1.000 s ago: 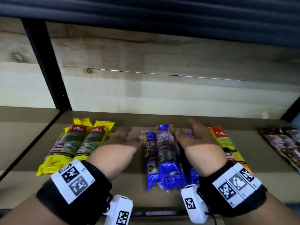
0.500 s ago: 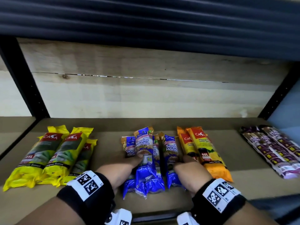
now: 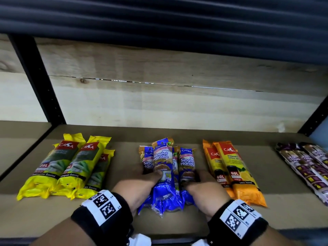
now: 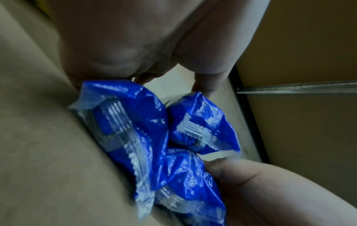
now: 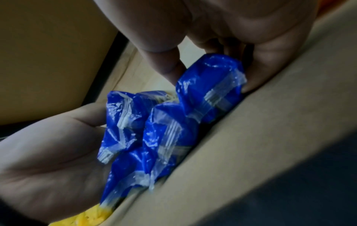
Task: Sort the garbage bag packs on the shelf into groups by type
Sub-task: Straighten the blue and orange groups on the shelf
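While my arms reach in over its front edge, the shelf lies before me as a flat, matte brown board, backed by pale knotty wooden planks and framed by black metal uprights under a dark ribbed overhang. On the board lie four groups of long, glossy plastic packs, well apart from one another. At my far left sit the yellow packs, plump and crinkled, side by side and overlapping. At my right lie two orange packs, long and smooth, touching each other. Farther right, at the picture's edge, are the purple packs, partly cut off.

Between my hands sits the cluster of blue packs, shiny film with clear, crimped, saw-toothed end seals that bunch toward me. My left hand curls against the left side of the cluster, its thumb pressing on top of the uppermost pack while my fingers wrap the side. My right hand grips the rightmost blue pack: in the right wrist view my thumb and fingers close around its rounded end. The two hands squeeze the cluster from both sides, the packs resting on the board.

Black wristbands with white square-patterned tags wrap both wrists.
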